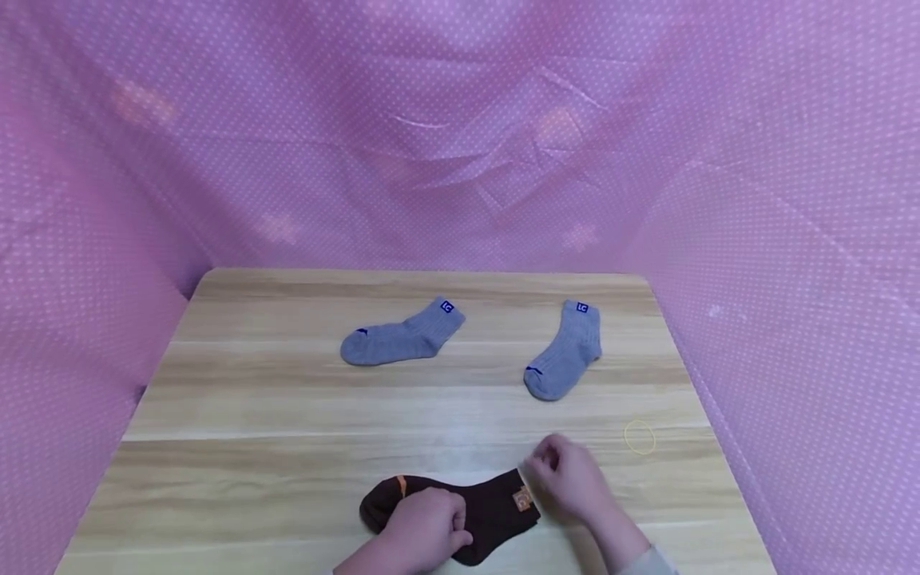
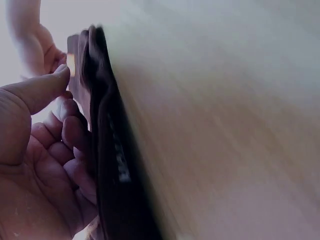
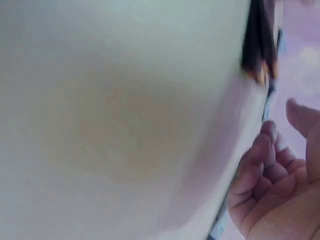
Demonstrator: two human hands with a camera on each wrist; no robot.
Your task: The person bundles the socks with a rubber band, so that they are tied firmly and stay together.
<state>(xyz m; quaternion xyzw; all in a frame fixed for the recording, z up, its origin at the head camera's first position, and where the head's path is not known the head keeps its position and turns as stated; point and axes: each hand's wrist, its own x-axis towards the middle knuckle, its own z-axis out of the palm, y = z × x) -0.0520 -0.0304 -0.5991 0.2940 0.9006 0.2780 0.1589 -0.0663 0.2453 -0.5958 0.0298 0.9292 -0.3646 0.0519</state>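
Observation:
A dark brown sock (image 1: 492, 511) with an orange label and an orange toe mark lies flat near the table's front edge. My left hand (image 1: 429, 523) rests on its middle, fingers loosely bent; in the left wrist view the fingers touch the dark fabric (image 2: 117, 165), with the thumb apart. Just off the sock's cuff, to the right, is my right hand (image 1: 568, 477). In the right wrist view its bent fingers (image 3: 257, 160) and thumb stand apart with nothing visible between them, and the sock (image 3: 259, 40) is beyond.
Two grey socks with blue labels lie farther back, one left of centre (image 1: 398, 339) and one to the right (image 1: 568, 351). A thin yellow ring (image 1: 652, 441) lies on the wooden table (image 1: 237, 399). Pink dotted cloth (image 1: 460, 200) surrounds the table's back and sides.

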